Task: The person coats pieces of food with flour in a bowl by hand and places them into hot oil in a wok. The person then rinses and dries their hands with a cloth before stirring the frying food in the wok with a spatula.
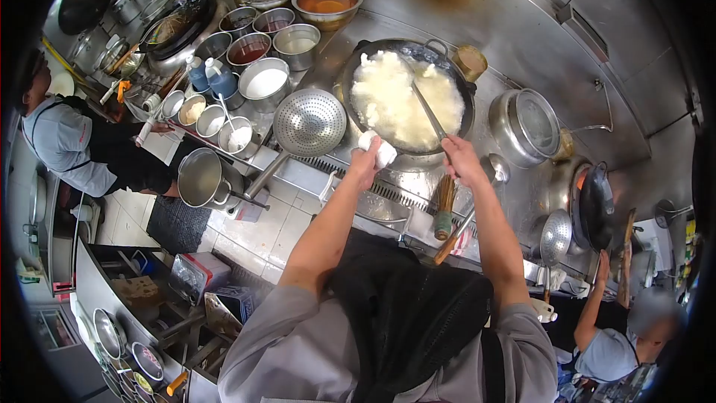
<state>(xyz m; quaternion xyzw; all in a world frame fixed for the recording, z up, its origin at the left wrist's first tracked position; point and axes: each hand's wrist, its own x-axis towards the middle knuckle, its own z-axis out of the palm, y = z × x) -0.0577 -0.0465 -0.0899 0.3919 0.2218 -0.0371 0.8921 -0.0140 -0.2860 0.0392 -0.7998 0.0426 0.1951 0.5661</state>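
Note:
My right hand (464,160) is closed around a long metal utensil (427,108). Its far end disappears into pale, frothy food (388,97) that fills a dark wok (468,116), so I cannot tell its shape. At the wok's near left rim, my left hand (364,164) grips a folded white cloth (384,151). Left of the wok lies a large perforated strainer (309,121), its handle pointing toward the floor. Below my right hand are a bamboo brush (445,201) and a wooden-handled tool (453,240).
Several metal seasoning pots, including one of white powder (262,82), stand left. A bowl of orange liquid (327,3) sits behind. On the right are a lidded pot (526,128) and another wok (595,205). One person (74,134) is at left, another (615,336) at lower right.

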